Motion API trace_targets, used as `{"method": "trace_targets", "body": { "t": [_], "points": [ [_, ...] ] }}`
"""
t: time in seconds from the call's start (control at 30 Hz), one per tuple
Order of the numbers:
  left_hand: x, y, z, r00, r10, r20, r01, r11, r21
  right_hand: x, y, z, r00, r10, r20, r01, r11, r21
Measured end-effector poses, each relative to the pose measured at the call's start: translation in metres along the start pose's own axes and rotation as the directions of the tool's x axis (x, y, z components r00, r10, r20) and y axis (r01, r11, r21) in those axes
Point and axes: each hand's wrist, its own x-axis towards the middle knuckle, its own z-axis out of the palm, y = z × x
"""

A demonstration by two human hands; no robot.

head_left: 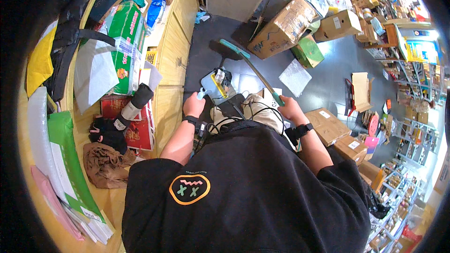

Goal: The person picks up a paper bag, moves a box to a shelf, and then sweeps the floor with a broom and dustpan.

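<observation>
My left hand grips the pale blue handle of a dustpan. Black and whitish litter lies in the pan beside its yellow edge. In my right hand is the teal-ended pole of a broom. The broom's teal head points away from me, over the dark floor beyond the dustpan, and casts a shadow to its left. Whether its bristles touch the floor I cannot tell. Both wrists wear black bands, and black cables hang across my light trousers.
A wooden counter with packages runs along the left. Large cardboard boxes, a green box and a silvery sheet lie ahead right. More cartons sit beside my right arm, with loaded shelves farther right.
</observation>
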Motion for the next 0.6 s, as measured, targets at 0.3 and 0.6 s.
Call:
{"method": "trace_targets", "body": {
  "t": [0.3, 0.6],
  "points": [
    [0.040, 0.019, -0.005, 0.981, -0.173, -0.091, 0.156, 0.973, -0.171, 0.142, -0.019, -0.070, 0.992, -0.126, 0.021, 0.128, 0.986, -0.107],
    [0.076, 0.089, -0.034, 0.926, -0.343, -0.159, 0.330, 0.938, -0.106, 0.366, -0.094, -0.096, 0.928, -0.362, 0.091, 0.373, 0.906, -0.199]
  ]
}}
